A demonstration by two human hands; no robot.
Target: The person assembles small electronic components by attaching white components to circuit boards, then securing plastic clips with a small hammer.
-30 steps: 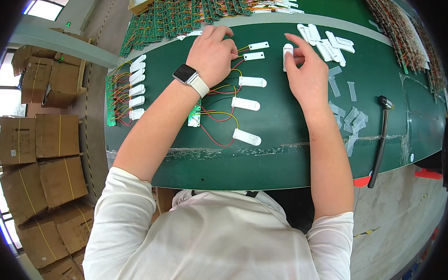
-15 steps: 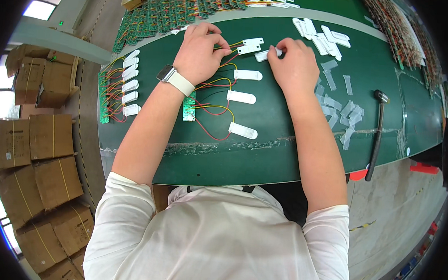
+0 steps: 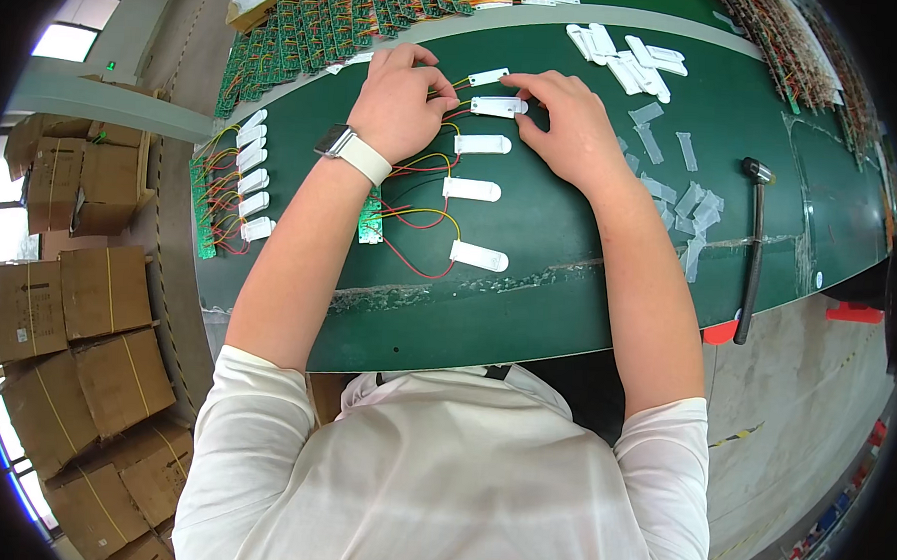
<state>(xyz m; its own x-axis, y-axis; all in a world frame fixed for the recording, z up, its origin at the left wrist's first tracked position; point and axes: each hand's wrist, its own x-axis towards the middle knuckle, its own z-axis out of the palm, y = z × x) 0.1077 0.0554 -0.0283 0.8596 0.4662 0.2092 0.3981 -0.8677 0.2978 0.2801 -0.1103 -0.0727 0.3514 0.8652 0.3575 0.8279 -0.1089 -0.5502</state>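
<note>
My left hand [image 3: 401, 100] is curled, its thumb and forefinger pinched at the thin yellow and red wires [image 3: 460, 112] beside the white pieces. My right hand [image 3: 567, 123] has thumb and forefinger apart. Its forefinger tip is at the end of a narrow white strip [image 3: 489, 77], and its thumb is near a white plastic cover [image 3: 498, 106] lying on the strip below. Nearer me are three wired white pieces with rounded ends, one of them a white piece [image 3: 480, 256]. Their wires run to a green circuit board [image 3: 371, 217], partly hidden by my left wrist.
A finished-looking wired board [image 3: 202, 209] with several white pieces lies at left. Loose white covers [image 3: 626, 63], clear film strips [image 3: 700, 213] and a hammer [image 3: 753, 243] are at right. Rows of green boards [image 3: 324, 39] and a wire bundle [image 3: 794, 55] line the far side.
My right hand has moved left with the white cover, which now lies at the second strip. Its pinch has opened. My left hand stays nearly in place.
</note>
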